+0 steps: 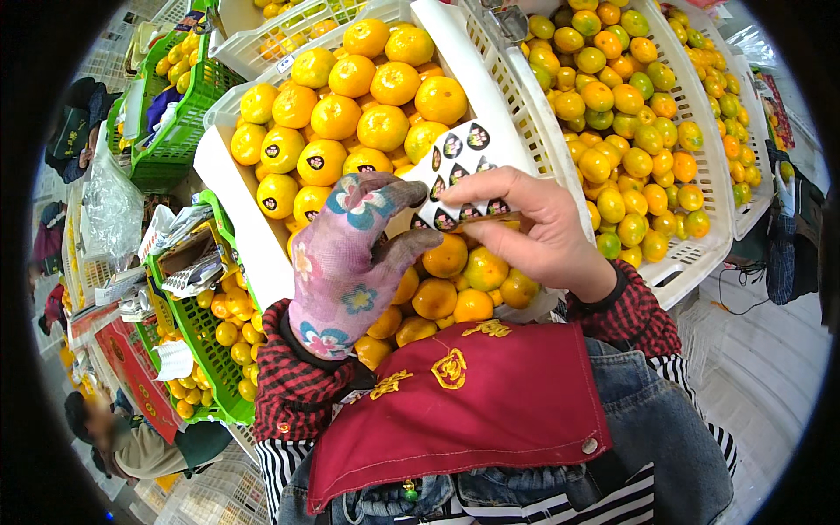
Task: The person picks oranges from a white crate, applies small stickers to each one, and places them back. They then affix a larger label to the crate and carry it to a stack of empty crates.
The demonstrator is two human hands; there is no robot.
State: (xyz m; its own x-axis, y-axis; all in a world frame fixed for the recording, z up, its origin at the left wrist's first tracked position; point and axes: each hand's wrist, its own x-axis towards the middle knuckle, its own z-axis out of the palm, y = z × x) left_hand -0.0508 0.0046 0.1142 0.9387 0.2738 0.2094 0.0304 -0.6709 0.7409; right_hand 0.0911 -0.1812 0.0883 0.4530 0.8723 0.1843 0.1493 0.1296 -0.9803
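Note:
My left hand (351,262) wears a pink floral knit glove with soiled fingertips. Its thumb and forefinger curve around the left part of a white sticker sheet (462,152), which runs in between them. From the other side my bare right hand (535,226) pinches the sheet's lower edge, forefinger on top and thumb below, where the sheet bends. Dark, drop-shaped stickers sit on the sheet in rows. Under both hands is a paper-lined crate (223,190) of oranges (336,117). Several of these fruits bear the same kind of sticker (315,163). Smaller citrus fruits (435,297) lie nearer my apron.
White slatted crates (712,223) of green-orange citrus stand on the right. Green crates (239,387) of fruit and papers line the left, beside clear plastic wrap (113,203). A person (147,449) sits at lower left. My red apron (459,420) borders the crate's near side.

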